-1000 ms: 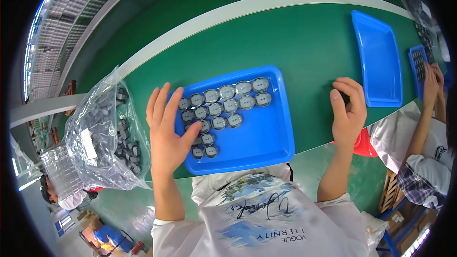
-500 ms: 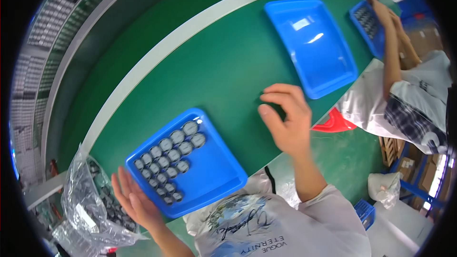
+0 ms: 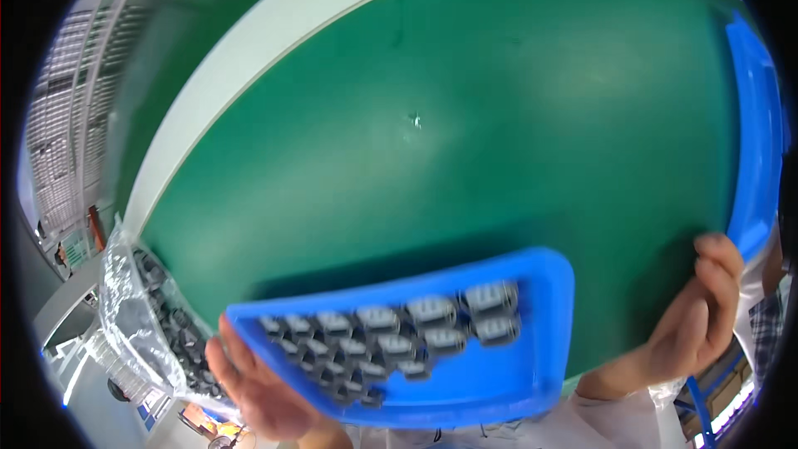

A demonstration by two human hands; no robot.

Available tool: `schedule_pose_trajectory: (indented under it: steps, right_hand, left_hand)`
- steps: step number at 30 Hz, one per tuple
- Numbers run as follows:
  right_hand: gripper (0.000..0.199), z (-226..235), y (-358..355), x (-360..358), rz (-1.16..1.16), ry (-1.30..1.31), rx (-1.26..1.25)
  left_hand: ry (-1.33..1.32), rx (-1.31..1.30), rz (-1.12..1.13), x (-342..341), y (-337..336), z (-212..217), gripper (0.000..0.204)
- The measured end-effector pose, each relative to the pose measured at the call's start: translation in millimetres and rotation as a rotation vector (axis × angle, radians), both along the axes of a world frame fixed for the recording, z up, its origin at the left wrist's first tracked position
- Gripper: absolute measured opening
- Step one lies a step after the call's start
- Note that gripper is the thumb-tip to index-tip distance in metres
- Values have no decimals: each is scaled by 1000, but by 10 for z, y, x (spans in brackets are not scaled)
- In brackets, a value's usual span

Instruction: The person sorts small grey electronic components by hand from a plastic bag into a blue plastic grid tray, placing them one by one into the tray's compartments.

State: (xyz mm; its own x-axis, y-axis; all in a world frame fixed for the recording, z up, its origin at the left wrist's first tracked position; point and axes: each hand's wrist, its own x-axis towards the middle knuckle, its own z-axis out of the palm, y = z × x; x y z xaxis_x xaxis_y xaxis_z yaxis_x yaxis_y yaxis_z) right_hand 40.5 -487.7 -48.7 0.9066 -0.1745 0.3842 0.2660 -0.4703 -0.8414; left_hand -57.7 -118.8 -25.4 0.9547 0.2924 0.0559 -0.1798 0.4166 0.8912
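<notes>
A wide green tabletop (image 3: 499, 150), bordered on its far side by a curved pale strip (image 3: 241, 58), fills most of the view. Near its close edge is a blue rectangular plastic tray (image 3: 507, 374), somewhat blurred, holding small rounded grey-and-black parts (image 3: 378, 316) in rows along the far and left sides. The left hand (image 3: 270, 395) is at the tray's left end, fingers extended rather than closed around it; firm contact cannot be told. Just beyond lies a clear plastic bag (image 3: 133, 308) containing dark parts. The right hand (image 3: 698, 316), apart from that tray, has loosely curled fingers, thumb separate from the fingertips, near a second blue plastic tray (image 3: 752, 158) at the right rim.
</notes>
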Motion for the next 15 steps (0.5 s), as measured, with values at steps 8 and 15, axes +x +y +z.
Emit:
schedule_pose_trajectory:
  steps: [8,15]
  right_hand:
    - [44,25,-259,-15,187,4,94]
    - [35,180,-93,51,-26,99,-70]
  left_hand:
    - [86,-99,50,-84,86,205,74]
    - [275,899,465,-203,595,260,48]
